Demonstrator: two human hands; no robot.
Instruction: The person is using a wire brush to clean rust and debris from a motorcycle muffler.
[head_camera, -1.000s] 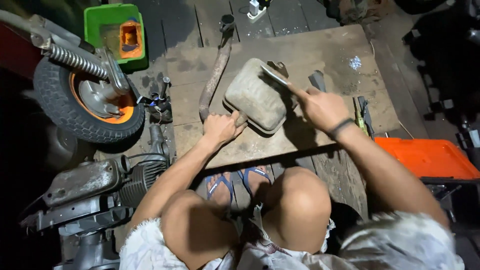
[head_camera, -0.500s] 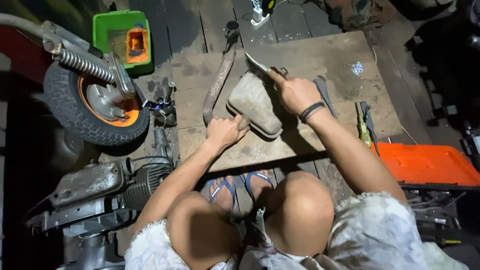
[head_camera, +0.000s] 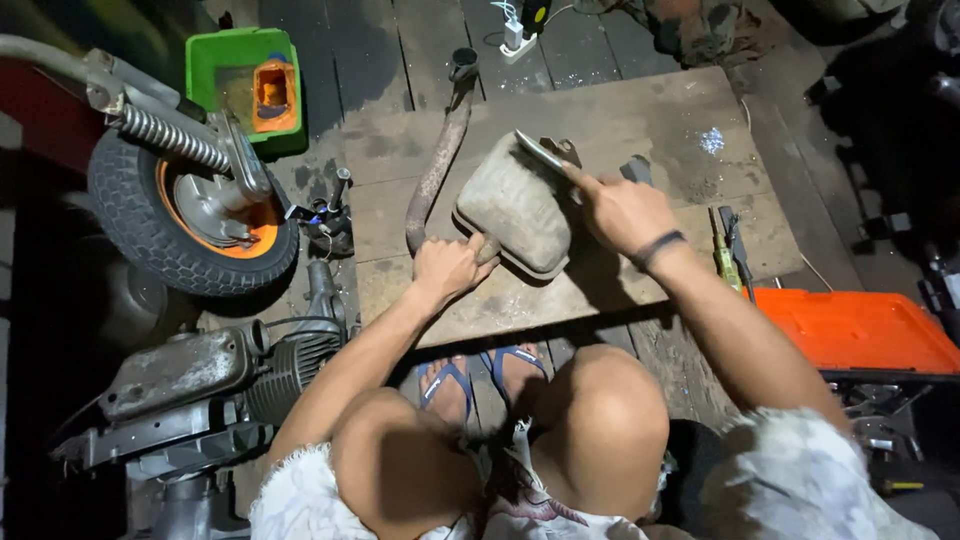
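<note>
The scene is lit dimly by one source from above, brightest on the wooden board (head_camera: 640, 120). The corners are lost in black. Hard shadows are cast under the arms. Slight wide-angle bending is seen at the edges; focus is held sharp.

A dusty grey muffler (head_camera: 515, 205) with a rusty bent pipe (head_camera: 437, 165) lies tilted on the board, held at its near end.

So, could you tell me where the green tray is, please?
The green tray lies on the floor at the head view's upper left, just above the orange-rimmed wheel.
</note>
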